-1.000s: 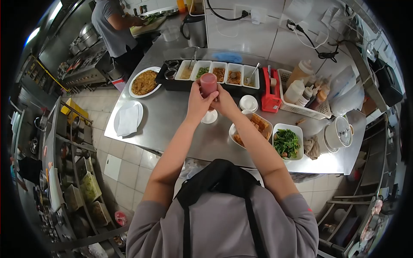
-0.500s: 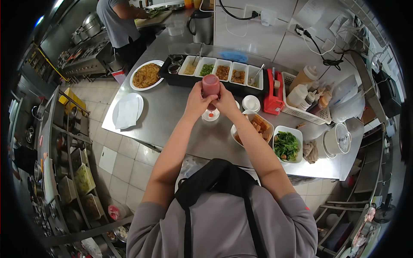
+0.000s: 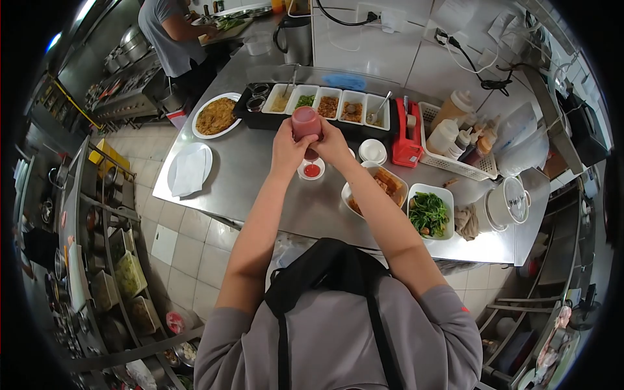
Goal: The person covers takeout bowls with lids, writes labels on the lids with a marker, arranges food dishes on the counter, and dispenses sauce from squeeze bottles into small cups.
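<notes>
A squeeze bottle of red sauce (image 3: 305, 122) is turned upside down, its base facing up at me. My left hand (image 3: 287, 151) wraps round it from the left, and my right hand (image 3: 333, 146) closes on it from the right. Just below the bottle, a small white sauce dish (image 3: 302, 175) stands on the steel counter (image 3: 260, 198) with a pool of red sauce (image 3: 312, 170) in it. My fingers partly hide the nozzle. Beside my right wrist is a stack of small white dishes (image 3: 372, 151).
A black condiment holder (image 3: 357, 130) with several white tubs lies behind my hands. Fried food on an oval plate (image 3: 198, 134) and a paper-lined plate (image 3: 207, 175) are left. Right are greens (image 3: 429, 213), a bottle basket (image 3: 455, 168) and a red dispenser (image 3: 408, 140). A co-worker (image 3: 170, 36) stands far left.
The red sauce in the small dish has grown from a small spot to a wider pool. The whole view has shifted slightly; both hands still grip the upturned bottle.
</notes>
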{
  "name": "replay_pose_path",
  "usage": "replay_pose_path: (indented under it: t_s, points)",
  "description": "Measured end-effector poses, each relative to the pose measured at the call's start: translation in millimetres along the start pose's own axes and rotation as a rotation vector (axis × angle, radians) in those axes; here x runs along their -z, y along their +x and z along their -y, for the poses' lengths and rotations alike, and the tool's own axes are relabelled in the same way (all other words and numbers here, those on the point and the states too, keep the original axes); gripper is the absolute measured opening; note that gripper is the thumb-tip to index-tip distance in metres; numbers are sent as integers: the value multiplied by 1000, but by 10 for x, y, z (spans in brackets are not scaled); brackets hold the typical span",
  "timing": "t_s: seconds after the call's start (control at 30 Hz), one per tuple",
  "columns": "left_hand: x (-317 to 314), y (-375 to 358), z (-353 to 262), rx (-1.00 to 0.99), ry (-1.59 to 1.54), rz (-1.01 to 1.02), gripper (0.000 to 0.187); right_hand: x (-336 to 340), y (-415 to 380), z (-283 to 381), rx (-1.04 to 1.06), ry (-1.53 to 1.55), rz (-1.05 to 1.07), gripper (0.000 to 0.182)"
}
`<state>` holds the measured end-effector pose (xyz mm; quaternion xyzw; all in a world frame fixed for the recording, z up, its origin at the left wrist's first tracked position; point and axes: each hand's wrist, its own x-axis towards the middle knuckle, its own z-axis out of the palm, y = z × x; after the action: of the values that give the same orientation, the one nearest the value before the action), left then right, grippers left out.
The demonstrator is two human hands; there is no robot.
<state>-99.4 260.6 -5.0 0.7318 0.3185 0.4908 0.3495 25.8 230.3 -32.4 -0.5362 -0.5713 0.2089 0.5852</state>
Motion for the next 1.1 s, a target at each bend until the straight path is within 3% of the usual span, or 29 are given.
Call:
replay_pose_path:
  t_s: [0.37,0.53,0.7,0.77,0.87,0.9,0.97,1.03,1.1]
  points:
    - [-1,-8,86,35,95,26,52,-62,-18,-67,-25,27,-23,51]
    - [-5,-25,105,16,81,2,44,-75,-14,-92,21,-49,-18,50]
    - [95,83,185,25,-20,69,47,18,21,67,-93,20,161,71]
    - [193,155,247,28,-61,84,47,129,35,156,-78,31,238,94]
    - [269,224,262,360,-590,-108,49,471,-5,212,-69,116,112,98]
    - [268,251,296,411,-780,-107,49,612,-37,193,-175,166,99,94]
    - [178,276,319,535,-1155,-91,49,774,-178,174,-166,303,112,93]
    - [-112,195,88,567,-1243,32,51,799,-330,227,-59,349,92,94]
    - [-445,66,-171,607,-1264,153,50,844,-455,381,75,340,-57,86]
